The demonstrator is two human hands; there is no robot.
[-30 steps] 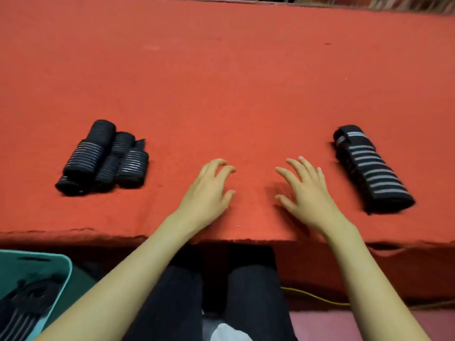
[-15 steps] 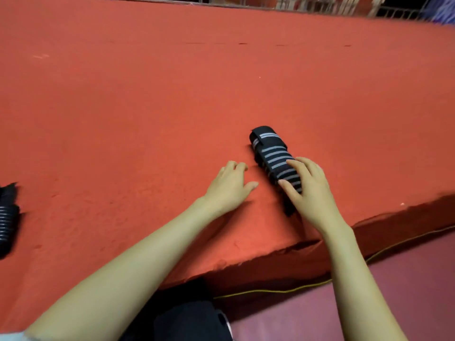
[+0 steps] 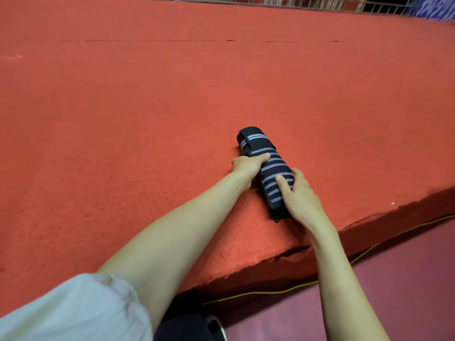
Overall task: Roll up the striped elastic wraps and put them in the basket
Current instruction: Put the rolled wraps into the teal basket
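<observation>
Wrap [image 3: 277,168] within left grip [image 3: 247,166], right grip [image 3: 301,196]

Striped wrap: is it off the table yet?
No, the striped wrap lies on the red table, gripped by left hand and right hand.

The wrap [image 3: 275,166] is lying on the tabletop [image 3: 123,119]; the left hand [image 3: 246,166] is gripping the wrap's left side, the right hand [image 3: 301,195] its right side.

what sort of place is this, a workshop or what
Likely a work or packing bench, not a home: a big table under red felt, a metal railing behind it, a yellow cable on the floor.
</observation>
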